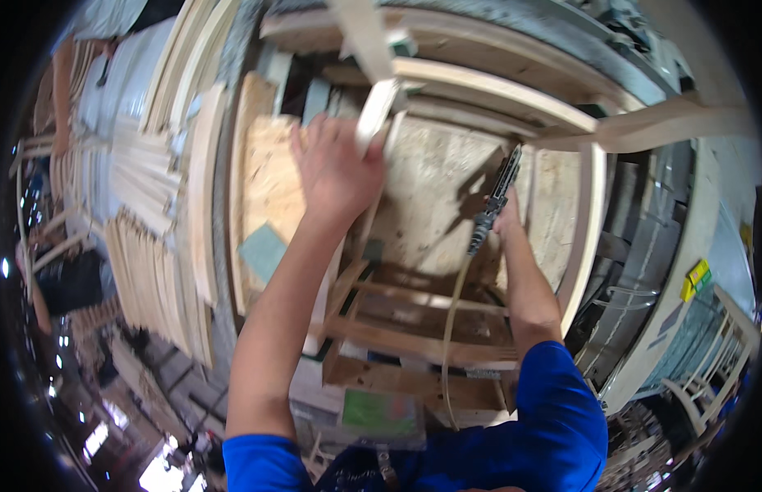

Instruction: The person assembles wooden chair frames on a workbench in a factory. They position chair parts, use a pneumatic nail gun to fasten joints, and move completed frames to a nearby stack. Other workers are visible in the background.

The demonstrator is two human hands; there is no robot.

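My left hand (340, 168) is closed around the upright end of a pale wooden bar (376, 113) at the left corner of a wooden frame. To its right, my right hand (508, 215) grips a dark air nail gun (496, 197) whose narrow tip points away from me. The tool is above the frame's opening, close to the far rail (496, 88); I cannot tell whether its tip touches wood. A yellowish air hose (452, 328) runs from its rear end toward my body. Part of my right hand is hidden behind the tool.
Stacked pale wooden strips (147, 271) lie along the left. A plywood board (270, 168) with a green patch (264, 251) sits beside my left forearm. A curved wooden piece (676, 123) juts in at the right, near a yellow-green box (694, 280). Another person's arm (63, 98) shows far left.
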